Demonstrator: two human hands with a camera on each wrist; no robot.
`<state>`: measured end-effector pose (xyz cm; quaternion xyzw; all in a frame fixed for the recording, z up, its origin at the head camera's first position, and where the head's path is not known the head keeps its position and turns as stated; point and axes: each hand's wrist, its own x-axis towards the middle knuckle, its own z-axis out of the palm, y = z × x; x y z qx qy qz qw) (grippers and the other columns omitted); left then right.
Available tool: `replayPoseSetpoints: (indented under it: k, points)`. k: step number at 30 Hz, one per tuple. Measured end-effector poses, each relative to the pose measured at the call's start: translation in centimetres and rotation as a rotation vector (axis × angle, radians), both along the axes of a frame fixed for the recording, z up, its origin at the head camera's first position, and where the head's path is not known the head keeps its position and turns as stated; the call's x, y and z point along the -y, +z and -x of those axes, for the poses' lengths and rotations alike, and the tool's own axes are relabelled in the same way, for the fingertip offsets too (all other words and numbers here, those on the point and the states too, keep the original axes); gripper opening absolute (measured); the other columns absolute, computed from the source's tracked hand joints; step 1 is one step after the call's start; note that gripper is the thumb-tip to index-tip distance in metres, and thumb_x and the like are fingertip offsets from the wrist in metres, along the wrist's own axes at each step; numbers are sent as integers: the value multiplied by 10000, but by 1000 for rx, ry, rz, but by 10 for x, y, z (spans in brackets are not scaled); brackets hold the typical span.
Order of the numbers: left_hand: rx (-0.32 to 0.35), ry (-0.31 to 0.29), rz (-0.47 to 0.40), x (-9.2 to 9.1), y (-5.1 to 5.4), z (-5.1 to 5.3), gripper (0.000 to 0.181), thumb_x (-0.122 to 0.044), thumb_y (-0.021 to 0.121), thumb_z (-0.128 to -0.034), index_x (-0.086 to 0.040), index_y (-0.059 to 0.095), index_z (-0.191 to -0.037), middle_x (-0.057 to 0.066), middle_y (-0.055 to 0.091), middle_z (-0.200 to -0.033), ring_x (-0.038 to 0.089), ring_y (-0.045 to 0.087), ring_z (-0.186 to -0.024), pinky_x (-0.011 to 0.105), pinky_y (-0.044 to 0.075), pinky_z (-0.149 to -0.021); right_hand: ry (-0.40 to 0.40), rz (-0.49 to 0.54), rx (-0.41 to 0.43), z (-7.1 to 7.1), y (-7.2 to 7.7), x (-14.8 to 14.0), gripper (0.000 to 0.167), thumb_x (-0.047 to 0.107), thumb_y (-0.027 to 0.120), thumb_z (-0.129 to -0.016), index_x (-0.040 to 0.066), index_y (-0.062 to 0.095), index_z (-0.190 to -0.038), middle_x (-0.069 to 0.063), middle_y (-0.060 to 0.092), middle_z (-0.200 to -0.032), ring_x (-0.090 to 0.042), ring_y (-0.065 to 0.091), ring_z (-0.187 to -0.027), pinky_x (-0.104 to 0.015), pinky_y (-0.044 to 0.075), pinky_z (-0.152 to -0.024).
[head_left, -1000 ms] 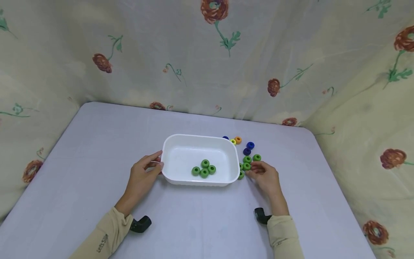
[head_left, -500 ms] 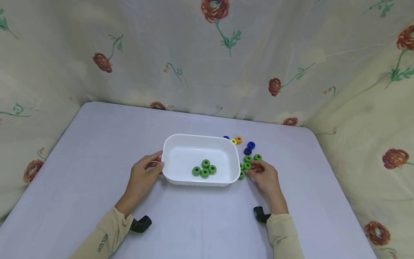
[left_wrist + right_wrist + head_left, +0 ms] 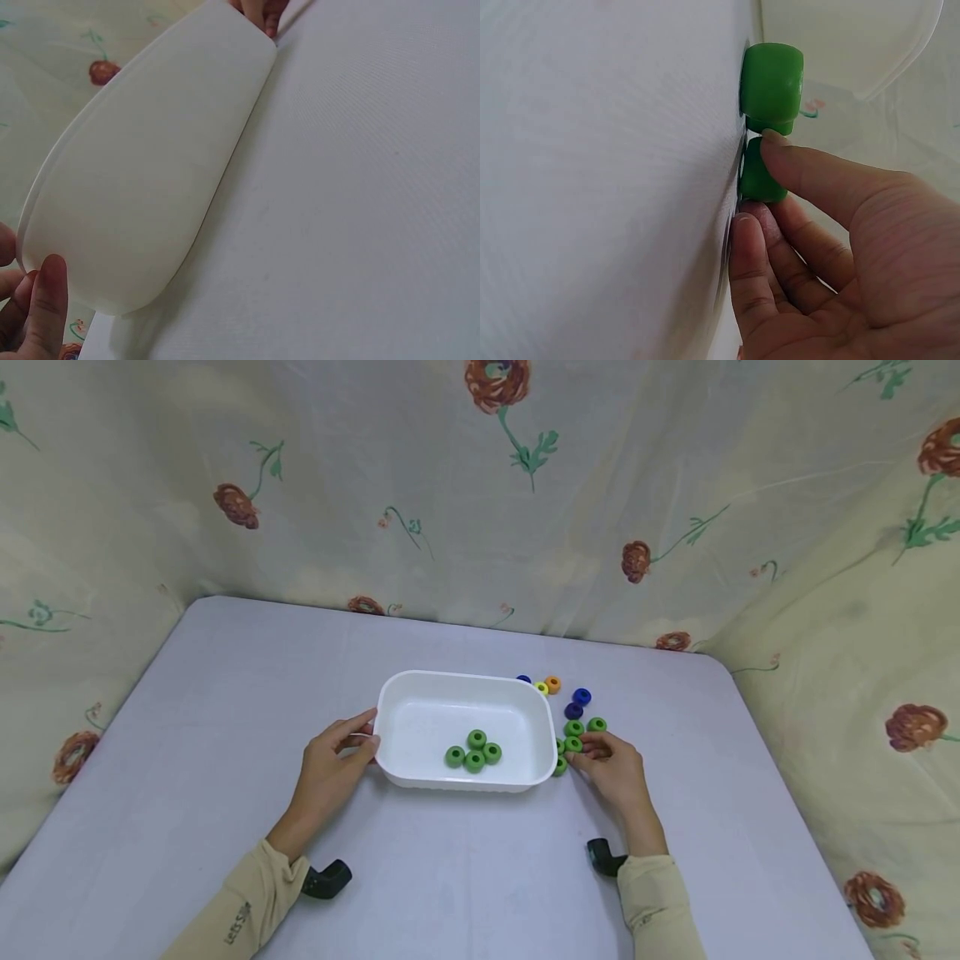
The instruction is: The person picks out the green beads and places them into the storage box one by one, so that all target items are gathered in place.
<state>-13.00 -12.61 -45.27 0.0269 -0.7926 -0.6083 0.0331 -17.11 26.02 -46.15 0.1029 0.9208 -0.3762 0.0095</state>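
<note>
Pale table, white tray, draped cloth (flowered)

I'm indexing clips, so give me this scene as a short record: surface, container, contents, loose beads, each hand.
Surface: pale table
Container: white tray
Contents: four green beads
Loose: green beads, blue beads, a yellow bead, an orange bead, near the tray's right end
Left hand: holds the tray's left end
Right hand: pinches a loose green bead

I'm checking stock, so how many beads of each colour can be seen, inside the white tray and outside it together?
Green beads: 9
Blue beads: 3
Yellow bead: 1
Orange bead: 1
Total in view: 14
</note>
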Motion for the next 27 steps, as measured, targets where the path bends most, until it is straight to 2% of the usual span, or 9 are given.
replayPoseSetpoints:
  k: [6, 16, 22, 27]
  points:
    - [-4, 2, -6, 1, -1, 0, 450, -34, 635, -955, -65, 586, -1402, 168, 611, -1192, 279, 629, -1123, 124, 599, -791, 4, -10, -4, 0, 0, 0, 413, 197, 775, -873, 48, 664, -1241, -144, 687, -1136, -240, 632, -1011, -245, 539, -823]
    - [-5, -1, -2, 1, -1, 1, 446, -45, 637, -954, -75, 593, -1398, 160, 620, -1194, 279, 626, -1122, 120, 594, -788, -43, -10, -33, -1, 8, -1, 398, 223, 766, -894, 60, 666, -1243, -143, 689, -1134, -243, 634, -1022, -227, 529, -816]
    - [-3, -3, -19, 0, -1, 1, 451, -35, 637, -953, -70, 589, -1400, 164, 616, -1197, 279, 626, -1121, 139, 606, -786, -36, -15, -97, -2, 16, 3, 394, 220, 761, -901, 58, 664, -1247, -141, 694, -1140, -239, 630, -1028, -239, 534, -833]
    - [1, -3, -15, 0, 0, 1, 451, -39, 638, -953, -70, 588, -1401, 162, 617, -1195, 281, 628, -1124, 139, 605, -784, -21, -31, -172, -4, 25, 8, 363, 199, 777, -885, 41, 682, -1196, -148, 710, -1110, -251, 646, -1008, -169, 514, -804]
